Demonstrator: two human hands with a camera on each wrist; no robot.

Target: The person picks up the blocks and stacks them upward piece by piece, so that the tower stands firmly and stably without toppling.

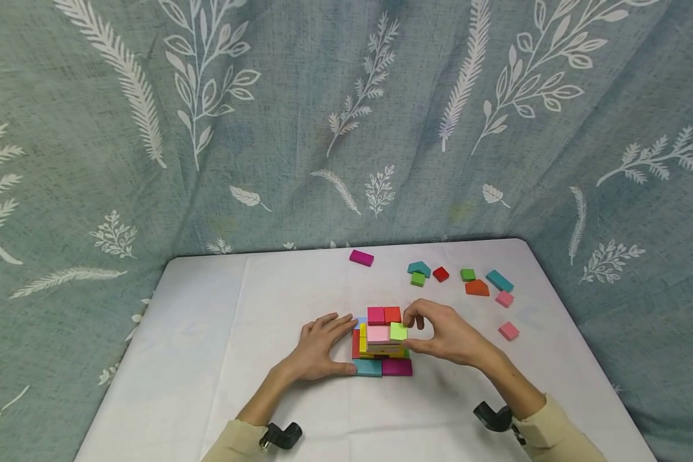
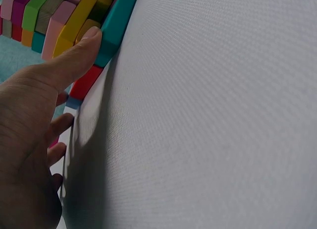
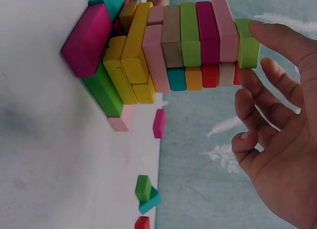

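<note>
Behind everything hangs a leaf-printed curtain point(image 1: 300, 83), with the white table point(image 1: 208, 378) before it. On that table my stack of coloured blocks point(image 3: 190, 40) stands upright, wider at its base. My left hand point(image 1: 317, 350) is spread along its left side, fingers extended; my right hand point(image 1: 453, 333) curls in at its top from the right. Low down, a teal block point(image 1: 368, 367) touches my left thumb. Beyond the stack lie a loose magenta block point(image 1: 361, 258) and an orange block point(image 1: 477, 288). Smaller still, a light green block point(image 3: 247, 45) sits on top of the stack, pinched between my right thumb and fingers.
</note>
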